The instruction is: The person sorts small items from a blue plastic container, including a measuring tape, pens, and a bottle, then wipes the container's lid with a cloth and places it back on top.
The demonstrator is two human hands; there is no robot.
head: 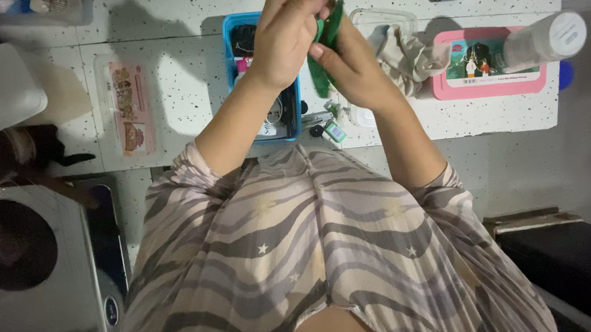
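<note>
Both my hands are raised in front of my chest over the speckled white counter. My left hand and my right hand both grip a green strip-like piece that hangs between them; its top end runs out of the frame. The fingers of both hands are closed around it. Directly below the hands lies a blue tray holding small bottles and tubes.
A clear lidded box with a pink label sits at the left, a white lid further left. A beige cloth, a pink box and a clear bottle lie at the right. A stove top is at lower left.
</note>
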